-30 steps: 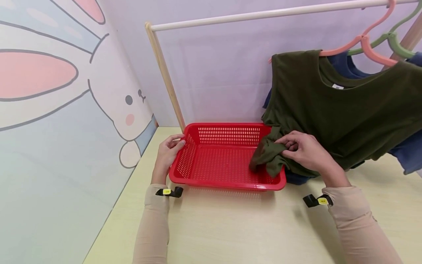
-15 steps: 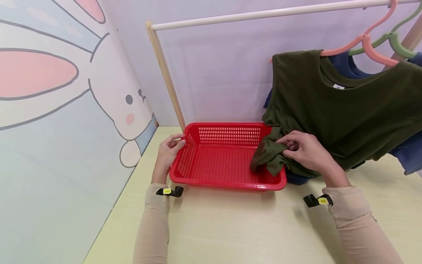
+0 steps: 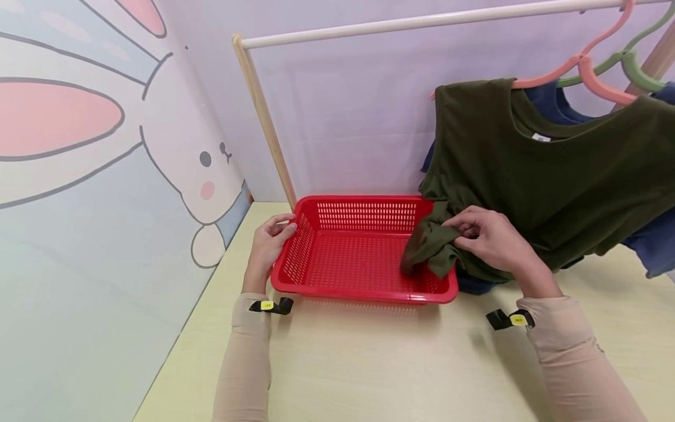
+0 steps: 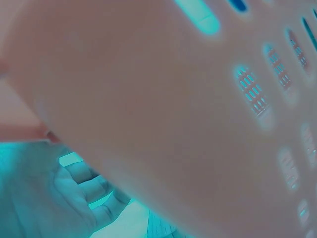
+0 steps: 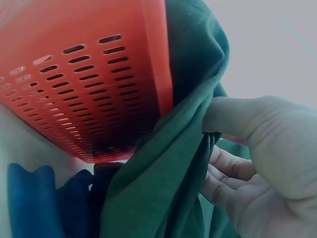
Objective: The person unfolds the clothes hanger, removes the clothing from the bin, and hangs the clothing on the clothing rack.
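In the head view a red plastic basket (image 3: 364,294) stands on the table, its walls and floor pierced with slots. My left hand (image 3: 268,241) holds its left rim, and the left wrist view shows fingers (image 4: 94,191) beneath the basket wall (image 4: 148,89). A dark green sleeveless shirt (image 3: 569,170) hangs from a pink hanger, and its bunched lower part drapes over the right rim into the basket. Thumb and fingers of my right hand (image 3: 490,240) pinch that bunched cloth, seen close up as green fabric (image 5: 153,188) in the right wrist view.
A white rail (image 3: 401,24) on wooden posts (image 3: 266,123) spans the back. Behind the green shirt, a blue garment (image 3: 654,246) hangs from a green hanger (image 3: 633,73). The left wall (image 3: 95,264) carries a rabbit drawing. Pale tabletop (image 3: 369,363) lies in front of the basket.
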The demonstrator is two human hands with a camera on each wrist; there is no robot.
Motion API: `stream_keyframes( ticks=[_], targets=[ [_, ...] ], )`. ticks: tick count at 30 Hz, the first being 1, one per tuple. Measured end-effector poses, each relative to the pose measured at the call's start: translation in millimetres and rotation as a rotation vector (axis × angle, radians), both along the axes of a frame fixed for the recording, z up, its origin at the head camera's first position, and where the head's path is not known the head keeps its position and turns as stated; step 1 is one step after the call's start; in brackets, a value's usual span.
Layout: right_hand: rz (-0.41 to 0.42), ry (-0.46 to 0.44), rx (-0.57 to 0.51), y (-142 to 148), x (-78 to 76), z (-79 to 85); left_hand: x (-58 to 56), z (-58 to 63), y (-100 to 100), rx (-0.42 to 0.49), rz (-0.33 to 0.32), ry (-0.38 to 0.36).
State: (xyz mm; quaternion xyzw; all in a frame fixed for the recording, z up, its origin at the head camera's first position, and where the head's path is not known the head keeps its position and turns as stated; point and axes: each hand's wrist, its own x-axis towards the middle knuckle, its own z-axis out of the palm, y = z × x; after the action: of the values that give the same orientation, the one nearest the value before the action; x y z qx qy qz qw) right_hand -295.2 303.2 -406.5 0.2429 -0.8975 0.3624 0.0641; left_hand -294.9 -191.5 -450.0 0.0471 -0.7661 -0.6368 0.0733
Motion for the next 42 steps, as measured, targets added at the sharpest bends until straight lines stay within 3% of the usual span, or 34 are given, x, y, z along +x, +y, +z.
stream_keyframes(
  ticks=[11, 22, 42],
  targets=[
    [-0.074, 0.077, -0.038, 7, 6.5, 10.4, -0.1, 0.4, 1, 0.002, 0.007, -0.004],
    [-0.182, 0.210, -0.137, 27, 11.5, 23.1, -2.1, 2.5, -1, -0.008, -0.002, -0.020],
    [-0.370, 0.252, -0.237, 69, 18.1, 36.6, -0.3, 1.6, 0, -0.018, 0.005, -0.022]
  ],
)
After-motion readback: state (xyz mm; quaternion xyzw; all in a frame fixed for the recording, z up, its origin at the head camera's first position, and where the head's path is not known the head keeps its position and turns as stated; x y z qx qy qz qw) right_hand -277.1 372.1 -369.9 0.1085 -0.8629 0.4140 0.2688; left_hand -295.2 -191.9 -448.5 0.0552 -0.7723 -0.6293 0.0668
